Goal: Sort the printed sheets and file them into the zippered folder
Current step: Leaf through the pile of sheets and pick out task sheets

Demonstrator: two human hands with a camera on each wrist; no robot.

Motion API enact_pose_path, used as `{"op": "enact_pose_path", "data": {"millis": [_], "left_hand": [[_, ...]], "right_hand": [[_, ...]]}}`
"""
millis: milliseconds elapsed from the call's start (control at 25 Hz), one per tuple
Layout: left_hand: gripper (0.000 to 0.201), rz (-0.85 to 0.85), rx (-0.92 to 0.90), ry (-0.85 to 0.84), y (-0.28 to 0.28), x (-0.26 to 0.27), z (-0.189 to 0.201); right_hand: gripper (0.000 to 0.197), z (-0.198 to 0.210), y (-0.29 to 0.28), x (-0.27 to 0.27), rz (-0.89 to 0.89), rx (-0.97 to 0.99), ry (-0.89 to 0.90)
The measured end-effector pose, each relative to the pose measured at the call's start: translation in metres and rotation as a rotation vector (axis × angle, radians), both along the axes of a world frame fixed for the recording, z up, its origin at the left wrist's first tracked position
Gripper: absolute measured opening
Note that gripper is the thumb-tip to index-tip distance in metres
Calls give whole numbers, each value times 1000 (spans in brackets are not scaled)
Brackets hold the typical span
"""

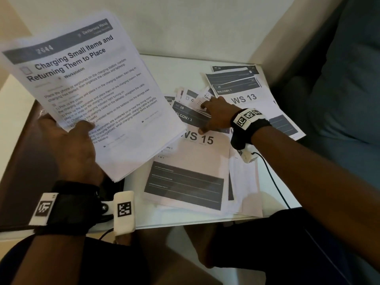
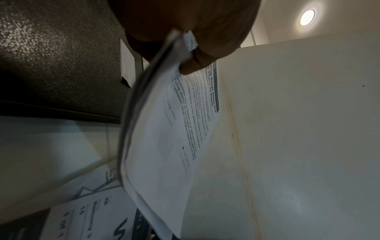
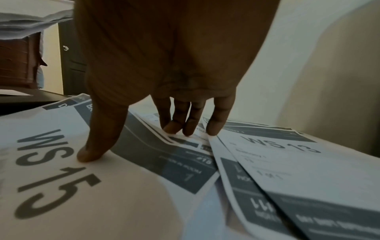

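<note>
My left hand (image 1: pixel 70 149) grips a stack of sheets (image 1: pixel 92 89) titled "Charging Small Items and Returning Them to Place". My right hand (image 1: pixel 216 114) presses straight fingers onto loose sheets on the counter (image 1: pixel 164 64), beside "WS 15" (image 1: pixel 197 138) and "WS 13" (image 1: pixel 244 98).

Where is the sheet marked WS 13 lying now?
In the head view the WS 13 sheet lies on the far right of the white table, just right of the right hand and beyond the WS 15 sheet.
</note>
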State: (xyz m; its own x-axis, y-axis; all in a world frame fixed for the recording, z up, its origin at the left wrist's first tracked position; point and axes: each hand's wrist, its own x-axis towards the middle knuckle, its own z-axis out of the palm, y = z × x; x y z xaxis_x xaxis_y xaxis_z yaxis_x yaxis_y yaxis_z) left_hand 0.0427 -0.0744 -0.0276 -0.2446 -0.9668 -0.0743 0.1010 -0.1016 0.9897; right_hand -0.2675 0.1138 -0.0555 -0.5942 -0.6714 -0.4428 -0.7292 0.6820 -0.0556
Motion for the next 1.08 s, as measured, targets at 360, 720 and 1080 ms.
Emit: {"op": "enact_pose_path", "data": {"millis": [360, 720, 1080], "left_hand": [[63, 29, 44, -40, 0, 6, 9], [61, 28, 86, -21, 5, 12, 23], [55, 145, 54, 21, -28, 21, 2]], "right_hand": [[33, 11, 12, 10, -91, -452, -132], [22, 27, 43, -10, -442, -770, -186], [19, 26, 77, -28, -699, -834, -255]]}}
